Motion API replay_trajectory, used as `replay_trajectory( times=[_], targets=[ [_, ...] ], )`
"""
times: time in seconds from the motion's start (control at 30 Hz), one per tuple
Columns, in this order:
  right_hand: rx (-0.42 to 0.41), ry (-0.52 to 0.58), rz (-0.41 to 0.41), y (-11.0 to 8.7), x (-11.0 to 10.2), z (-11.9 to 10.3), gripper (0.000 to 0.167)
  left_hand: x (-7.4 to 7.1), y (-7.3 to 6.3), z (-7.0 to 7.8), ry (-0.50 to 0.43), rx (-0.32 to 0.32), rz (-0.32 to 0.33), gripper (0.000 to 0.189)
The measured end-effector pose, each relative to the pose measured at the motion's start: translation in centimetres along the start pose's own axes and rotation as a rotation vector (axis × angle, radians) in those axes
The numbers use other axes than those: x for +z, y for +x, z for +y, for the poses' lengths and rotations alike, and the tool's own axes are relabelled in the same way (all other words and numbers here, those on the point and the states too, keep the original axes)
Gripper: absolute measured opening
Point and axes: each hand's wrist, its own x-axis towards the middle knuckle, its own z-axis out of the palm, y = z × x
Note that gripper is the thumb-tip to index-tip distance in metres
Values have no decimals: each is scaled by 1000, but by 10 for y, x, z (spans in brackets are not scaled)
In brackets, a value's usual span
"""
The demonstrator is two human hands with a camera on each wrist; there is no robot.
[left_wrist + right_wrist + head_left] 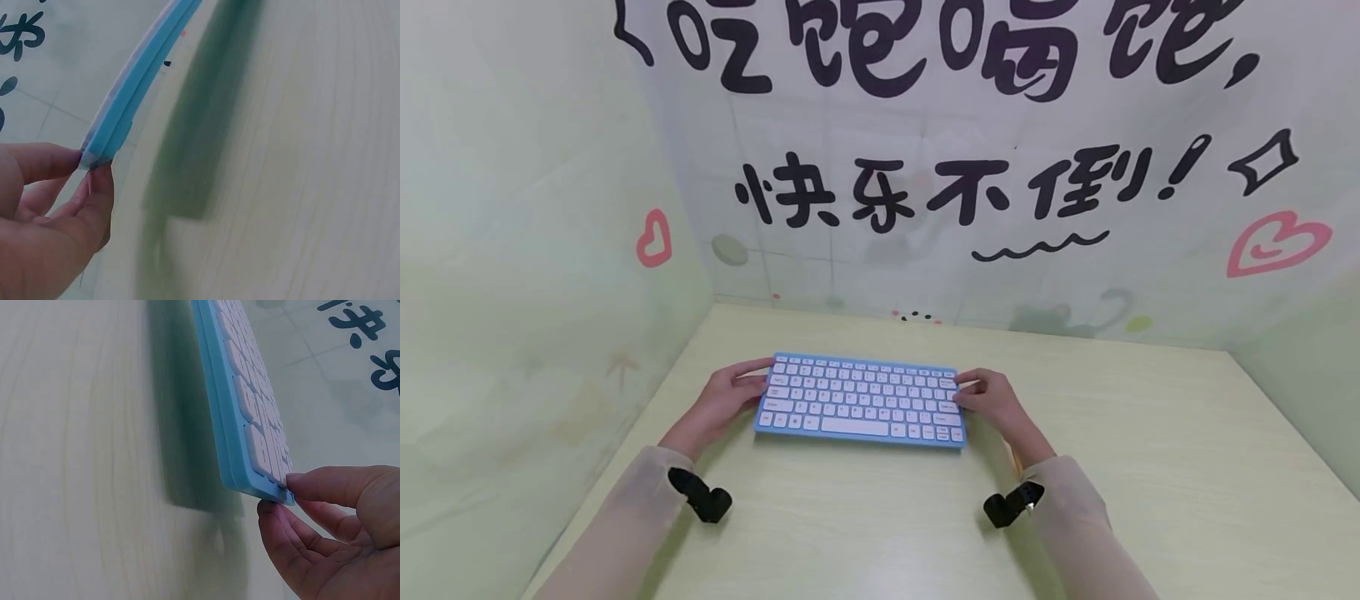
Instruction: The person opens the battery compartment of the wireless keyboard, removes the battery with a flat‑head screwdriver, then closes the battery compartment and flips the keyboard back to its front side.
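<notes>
A blue keyboard [859,400] with white keys is held between two hands, its wide side facing the person. My left hand [727,398] grips its left end; in the left wrist view the thumb and fingers [100,200] pinch the blue edge [125,100]. At the other end my right hand [992,400] pinches the right edge, thumb on the key side and fingers [281,531] underneath. Both wrist views show the keyboard raised, its shadow [187,425] falling on the tabletop below.
Pale wood-grain table [1150,467] spreads under the hands. Behind it stands a light wall sheet [925,275] with large dark characters and pink hearts. Another light panel [550,250] borders the left side. Each wrist wears a small black camera [703,497].
</notes>
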Motion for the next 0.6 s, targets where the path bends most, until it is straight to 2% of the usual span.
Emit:
replay_trajectory(
  times=[0.3, 0.47, 0.6],
  targets=[
    [7, 40, 4, 1, -1, -3, 30, 1, -2, 9, -38, 39, -63, 48],
    [4, 41, 3, 1, 0, -4, 30, 1, -4, 13, -101, 21, -110, 51],
    [42, 29, 3, 2, -1, -6, 30, -1, -7, 19, -135, 10, -166, 52]
  ],
)
